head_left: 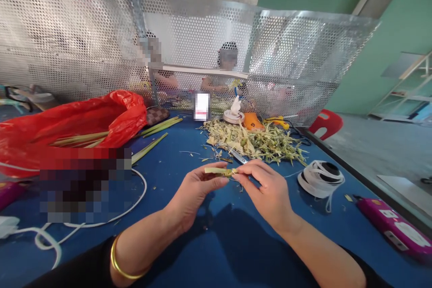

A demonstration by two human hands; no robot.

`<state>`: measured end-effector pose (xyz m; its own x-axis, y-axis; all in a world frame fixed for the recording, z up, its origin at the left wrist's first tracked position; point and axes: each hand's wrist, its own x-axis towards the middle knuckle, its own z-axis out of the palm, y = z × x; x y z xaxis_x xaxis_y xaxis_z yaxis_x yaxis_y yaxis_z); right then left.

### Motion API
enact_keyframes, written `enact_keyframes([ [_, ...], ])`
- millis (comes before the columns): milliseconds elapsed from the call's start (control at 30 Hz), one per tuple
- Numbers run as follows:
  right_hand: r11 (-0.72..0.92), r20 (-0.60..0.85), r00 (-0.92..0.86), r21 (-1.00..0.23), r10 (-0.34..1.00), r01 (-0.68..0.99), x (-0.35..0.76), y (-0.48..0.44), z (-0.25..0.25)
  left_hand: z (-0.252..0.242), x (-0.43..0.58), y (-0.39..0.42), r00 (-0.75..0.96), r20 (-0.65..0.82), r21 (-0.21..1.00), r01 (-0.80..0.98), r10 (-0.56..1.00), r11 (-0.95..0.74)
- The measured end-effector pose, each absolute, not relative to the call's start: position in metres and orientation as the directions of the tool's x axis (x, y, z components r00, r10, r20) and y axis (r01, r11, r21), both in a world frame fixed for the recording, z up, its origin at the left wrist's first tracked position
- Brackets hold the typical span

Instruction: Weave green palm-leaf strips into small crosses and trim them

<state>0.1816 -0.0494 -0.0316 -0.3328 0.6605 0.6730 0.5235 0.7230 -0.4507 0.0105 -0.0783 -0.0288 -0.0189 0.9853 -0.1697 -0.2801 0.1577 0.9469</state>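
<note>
Over the blue table, my left hand (197, 189) pinches a short pale-green plant stalk (213, 170) between thumb and fingers. The stalk lies roughly level, its cut-looking end pointing left. At its right end, the fingertips of my right hand (266, 186) close on a yellowish, knotty part. Just behind the right fingers lies a silver blade (238, 156); its handle is hidden. A heap of shredded, pale-green plant bits (253, 141) spreads beyond both hands. Longer green stalks (148, 148) rest at the left, beside an open red plastic bag (128, 108) with more stalks inside.
A white roll of cord or tape (313, 182) and a purple case (393, 225) are at the right. White cable (143, 189) loops across the left. A lit phone (201, 107) stands before a perforated metal screen (286, 54), with people behind it. A red chair (332, 121) stands beyond the table edge.
</note>
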Motion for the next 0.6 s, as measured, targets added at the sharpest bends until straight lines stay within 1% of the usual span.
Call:
enact_keyframes([
  [67, 0.776, 0.75, -0.388, -0.255, 0.535, 0.577, 0.1849, -0.0485, -0.0309, -0.0286, 0.0084, -0.0782, -0.07, -0.193, 0.952, -0.256, 0.979, 0.169],
  [100, 0.789, 0.776, -0.421, -0.157, 0.471, 0.594, 0.1867, -0.0482, -0.0306, -0.0289, 0.007, -0.0781, -0.061, -0.215, 0.948, -0.251, 0.975, 0.193],
  [200, 0.81, 0.787, -0.539, 0.089, 0.299, 0.579, 0.1912, -0.0481, -0.03, -0.0315, 0.0031, -0.0783, 0.093, -0.321, 0.899, -0.284, 0.943, 0.334],
  [267, 0.825, 0.755, -0.626, 0.216, 0.198, 0.522, 0.1927, -0.0484, -0.0291, -0.033, 0.002, -0.079, 0.188, -0.362, 0.861, -0.309, 0.913, 0.405],
  [333, 0.832, 0.727, -0.681, 0.322, 0.089, 0.452, 0.1924, -0.0487, -0.0276, -0.0335, 0.0023, -0.0797, 0.229, -0.368, 0.841, -0.331, 0.901, 0.428],
  [400, 0.828, 0.711, -0.703, 0.389, 0.009, 0.404, 0.1911, -0.0488, -0.026, -0.0328, 0.0032, -0.0799, 0.243, -0.38, 0.819, -0.361, 0.893, 0.446],
  [433, 0.826, 0.708, -0.706, 0.403, -0.008, 0.394, 0.1903, -0.0487, -0.0255, -0.0321, 0.0035, -0.0797, 0.241, -0.391, 0.805, -0.379, 0.888, 0.457],
  [600, 0.843, 0.687, -0.726, 0.375, 0.025, 0.384, 0.1882, -0.0478, -0.0283, -0.0303, 0.002, -0.0766, 0.224, -0.414, 0.779, -0.413, 0.882, 0.471],
])
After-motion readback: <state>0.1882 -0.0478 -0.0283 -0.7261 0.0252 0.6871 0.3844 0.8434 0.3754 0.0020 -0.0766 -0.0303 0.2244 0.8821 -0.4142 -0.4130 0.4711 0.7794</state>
